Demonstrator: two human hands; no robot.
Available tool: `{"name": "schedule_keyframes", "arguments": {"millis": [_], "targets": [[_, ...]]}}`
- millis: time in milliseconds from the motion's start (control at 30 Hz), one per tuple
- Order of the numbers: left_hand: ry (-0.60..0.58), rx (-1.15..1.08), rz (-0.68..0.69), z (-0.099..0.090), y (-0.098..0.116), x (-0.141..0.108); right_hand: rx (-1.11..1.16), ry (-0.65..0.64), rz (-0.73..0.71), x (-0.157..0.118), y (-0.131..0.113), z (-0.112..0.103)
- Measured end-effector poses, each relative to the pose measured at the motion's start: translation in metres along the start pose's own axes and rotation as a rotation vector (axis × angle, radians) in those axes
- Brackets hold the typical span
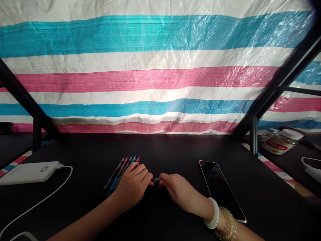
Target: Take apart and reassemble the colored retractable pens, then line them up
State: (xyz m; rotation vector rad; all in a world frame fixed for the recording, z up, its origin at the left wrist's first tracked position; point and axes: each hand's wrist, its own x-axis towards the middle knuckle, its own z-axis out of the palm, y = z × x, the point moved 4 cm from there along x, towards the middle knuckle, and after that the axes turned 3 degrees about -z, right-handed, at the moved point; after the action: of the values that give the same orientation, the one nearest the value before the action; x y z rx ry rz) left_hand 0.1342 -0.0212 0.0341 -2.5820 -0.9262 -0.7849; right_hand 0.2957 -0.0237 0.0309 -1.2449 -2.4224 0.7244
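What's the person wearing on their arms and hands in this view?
The right hand has a white coiled spiral bracelet at the wrist, with a stack of thin gold bangles just behind it. The left hand shows no jewellery, and no sleeves are in view.

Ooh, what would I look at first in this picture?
You'd see the big tarp first, with its blue and pink stripes across the back. Lower down, on the black table, the left hand and right hand nearly meet at a small dark thing. Colourful pens lie by the left hand.
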Motion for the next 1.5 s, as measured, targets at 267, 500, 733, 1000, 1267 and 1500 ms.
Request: {"name": "schedule_keyframes", "arguments": {"millis": [267,500,733,1000,1267,1500], "targets": [[-0.054,0.010,-0.070,0.003,0.006,-0.001,-0.354,0.017,-0.014,0.003,-0.001,0.011],[-0.113,-0.163,-0.191,0.003,0.003,-0.002,-0.479,0.086,-0.080,0.004,-0.011,0.008],[-0.044,-0.174,-0.192,0.003,-0.003,-0.002,-0.186,0.223,-0.030,0.003,-0.003,-0.007],[-0.003,-0.096,-0.231,0.000,-0.012,-0.002,0.499,0.234,0.158,0.006,0.013,-0.010],[-0.035,-0.167,-0.296,0.001,-0.012,-0.005,0.532,0.277,0.214,0.009,0.023,-0.005],[-0.025,-0.248,-0.354,0.001,-0.016,-0.007,0.684,0.315,0.176,0.011,0.026,-0.008]]}}
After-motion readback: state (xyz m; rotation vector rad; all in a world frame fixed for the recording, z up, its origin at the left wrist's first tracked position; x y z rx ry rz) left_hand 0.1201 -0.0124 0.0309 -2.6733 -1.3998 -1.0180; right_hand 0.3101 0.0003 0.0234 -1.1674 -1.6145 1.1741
